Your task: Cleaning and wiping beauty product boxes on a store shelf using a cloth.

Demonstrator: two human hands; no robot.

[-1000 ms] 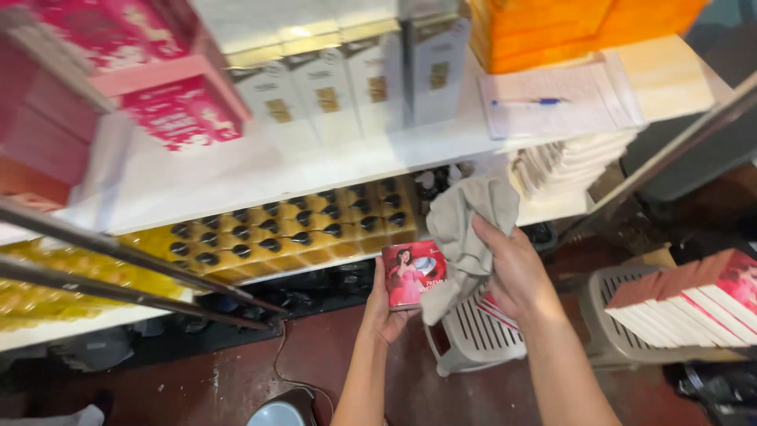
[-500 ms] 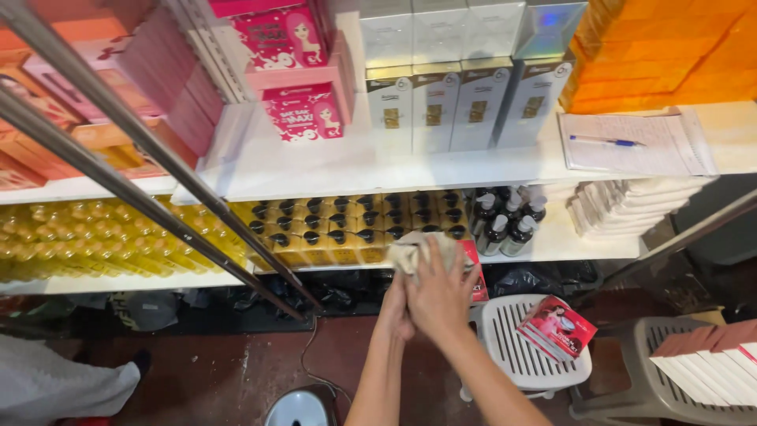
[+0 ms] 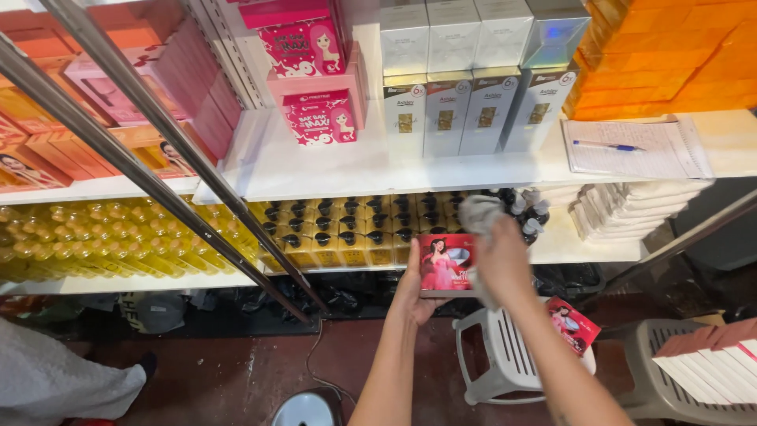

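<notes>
- Red box (image 3: 446,264) with a pink figure printed on it sat upright in our left hand (image 3: 416,290), fingers clasped round its lower edge, in front of the lower shelf (image 3: 583,246).
- Our right hand (image 3: 505,264) clenched a grey cloth (image 3: 479,213), just beside the box's right side.
- White stool (image 3: 505,355) stood below, carrying another red box (image 3: 572,323).

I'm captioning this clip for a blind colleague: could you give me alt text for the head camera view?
A person's left hand holds up a small red box while the right hand grips a grey cloth beside it. Behind are white shelves of yellow bottles and boxes, above a white plastic stool.
</notes>
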